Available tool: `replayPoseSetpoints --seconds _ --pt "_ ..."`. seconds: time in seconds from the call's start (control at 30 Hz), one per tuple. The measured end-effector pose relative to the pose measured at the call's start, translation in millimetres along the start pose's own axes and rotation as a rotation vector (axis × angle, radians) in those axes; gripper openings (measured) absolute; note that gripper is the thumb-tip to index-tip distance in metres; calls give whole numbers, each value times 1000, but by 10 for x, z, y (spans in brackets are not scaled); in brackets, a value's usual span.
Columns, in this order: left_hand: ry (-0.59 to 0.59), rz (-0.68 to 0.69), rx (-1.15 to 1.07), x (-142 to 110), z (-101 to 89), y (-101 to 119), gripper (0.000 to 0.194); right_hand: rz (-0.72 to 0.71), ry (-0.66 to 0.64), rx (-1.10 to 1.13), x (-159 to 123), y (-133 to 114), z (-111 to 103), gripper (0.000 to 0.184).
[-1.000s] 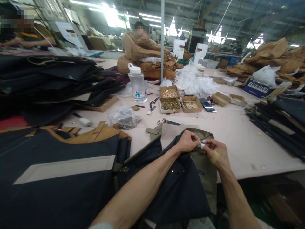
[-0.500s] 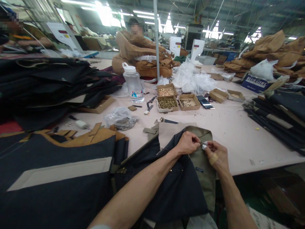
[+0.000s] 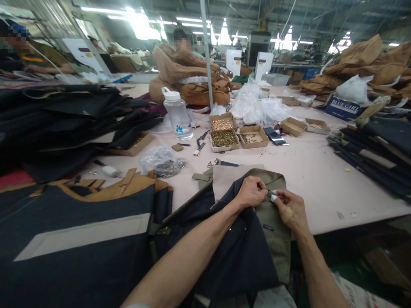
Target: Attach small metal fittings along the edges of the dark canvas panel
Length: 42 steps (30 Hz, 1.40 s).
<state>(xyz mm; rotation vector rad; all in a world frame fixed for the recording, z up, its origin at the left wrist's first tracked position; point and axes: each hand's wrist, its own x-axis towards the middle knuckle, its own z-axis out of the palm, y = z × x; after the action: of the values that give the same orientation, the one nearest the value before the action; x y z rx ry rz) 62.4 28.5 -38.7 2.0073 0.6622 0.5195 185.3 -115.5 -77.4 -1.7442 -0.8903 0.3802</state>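
A dark navy and olive garment [image 3: 244, 244] lies over the near table edge, in front of me. My left hand [image 3: 252, 192] is closed in a pinch on the olive fabric near its top edge. My right hand [image 3: 289, 207] is closed too, its fingertips meeting the left hand's over a small item I cannot make out. A white wrap covers one right fingertip and a plaster sits on the back of that hand.
Open cardboard boxes of brass studs [image 3: 224, 138] stand mid-table beside a clear water bottle [image 3: 176, 114], a phone [image 3: 274, 136] and plastic bags [image 3: 258, 107]. Dark garment stacks [image 3: 64, 119] lie left and right [image 3: 379, 154]. Other people sit at the far side.
Both hands stay pinched together at the same spot on the garment. The view has drifted slightly, so the table things appear a little further left.
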Motion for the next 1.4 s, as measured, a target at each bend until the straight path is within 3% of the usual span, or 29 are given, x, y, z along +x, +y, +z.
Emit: replayPoseSetpoints --seconds 0.37,0.6,1.0,1.4 --pt "8 -50 -10 26 1 -17 12 80 -160 -32 132 57 -72 32" --pt "-49 37 9 11 -19 16 7 90 -177 -45 108 -20 -85 26" --pt "3 3 50 23 39 -11 9 -54 -191 -227 156 -55 -107 27" --pt "40 -5 24 16 45 -8 8 -6 -271 -200 188 -76 -139 26"
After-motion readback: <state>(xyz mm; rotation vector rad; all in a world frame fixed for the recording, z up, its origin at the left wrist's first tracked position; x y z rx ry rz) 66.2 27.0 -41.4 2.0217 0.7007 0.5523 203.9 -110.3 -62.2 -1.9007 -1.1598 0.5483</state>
